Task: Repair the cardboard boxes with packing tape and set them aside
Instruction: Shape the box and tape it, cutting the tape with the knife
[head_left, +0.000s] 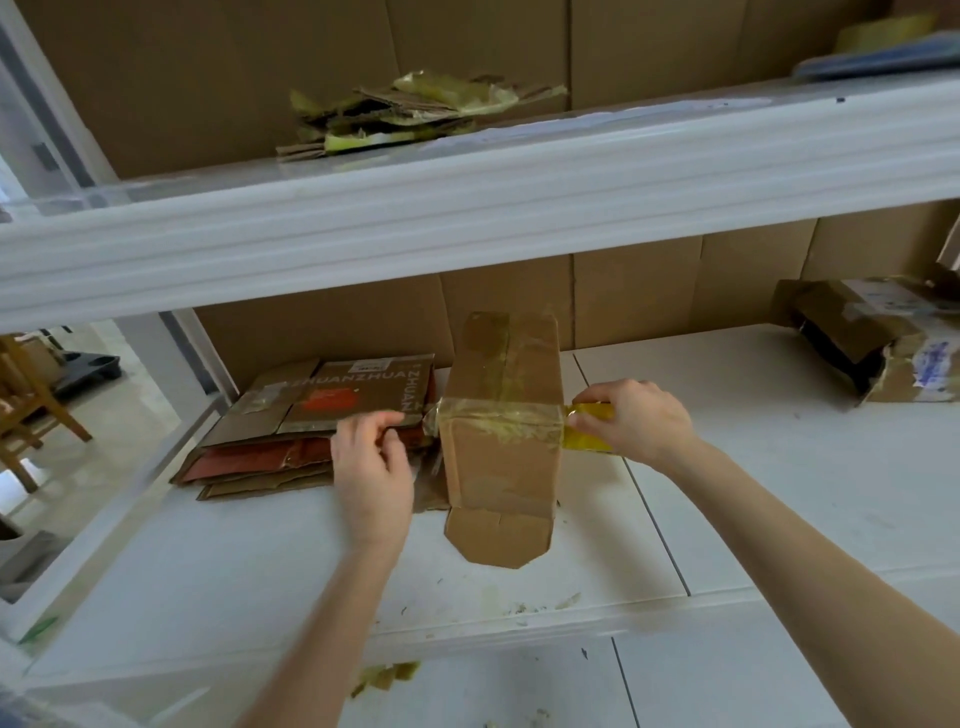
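Now, cardboard box upright mid lower shelf, beside flattened stack. My left hand pinches tape end at box's left edge; right hand grips tape roll at right edge. Judge box light, hollow, crushable; hold by stiff corners, not panels

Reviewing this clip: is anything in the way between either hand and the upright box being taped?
Nothing visible. The left hand holds the tape end at the left edge of the upright box; the right hand holds the tape roll at its right edge. The flattened boxes lie beside it, behind the left hand, not between.
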